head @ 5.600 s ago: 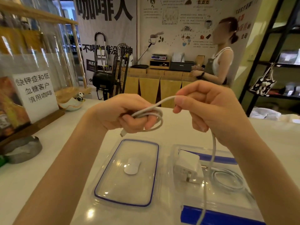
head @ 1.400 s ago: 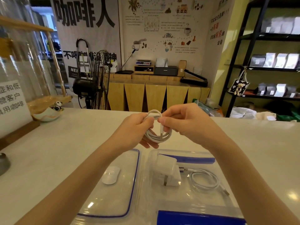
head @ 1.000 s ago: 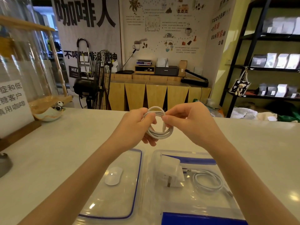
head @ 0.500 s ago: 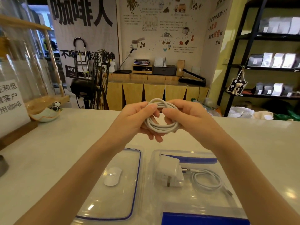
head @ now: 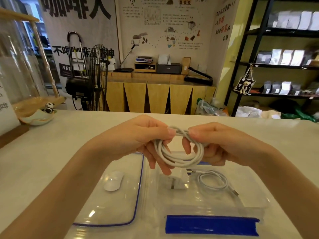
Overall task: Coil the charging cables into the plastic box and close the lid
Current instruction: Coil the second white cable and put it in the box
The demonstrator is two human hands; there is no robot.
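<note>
Item: white coiled charging cable (head: 179, 152), light, springy; I pinch its top between left hand (head: 146, 135) and right hand (head: 214, 142), above the clear blue-latched plastic box (head: 248, 200).

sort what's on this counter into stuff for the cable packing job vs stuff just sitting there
For the job:
coiled cable held by left hand and right hand
plastic box
second cable and charger plug inside it
lid

Just lying about:
panda figure in a dish
paper sign

Head-worn view, facing forward and down, close over counter (head: 51, 152)
</note>
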